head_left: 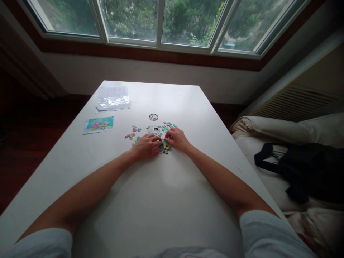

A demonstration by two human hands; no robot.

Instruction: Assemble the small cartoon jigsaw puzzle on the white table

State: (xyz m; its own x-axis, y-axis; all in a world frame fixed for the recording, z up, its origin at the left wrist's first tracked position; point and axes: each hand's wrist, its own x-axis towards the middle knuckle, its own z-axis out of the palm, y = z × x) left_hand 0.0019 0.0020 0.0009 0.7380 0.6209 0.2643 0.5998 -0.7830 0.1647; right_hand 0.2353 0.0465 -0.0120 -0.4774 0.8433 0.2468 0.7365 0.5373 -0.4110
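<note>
A partly joined jigsaw puzzle with a yellow cartoon figure lies flat on the white table, between my two hands. My left hand rests at its left side, fingers bent together against the puzzle's edge. From the right, my right hand reaches over the top of the puzzle, its fingertips closed on what looks like a small jigsaw piece, mostly hidden by the fingers. Loose jigsaw pieces are spread just beyond my right hand. More pink and green pieces lie left of my left hand.
Beyond my hands sit a round tin and a separate round disc. A cartoon picture sheet lies on the left, with papers in clear plastic behind it. Right of the table, a dark bag rests on a pale sofa.
</note>
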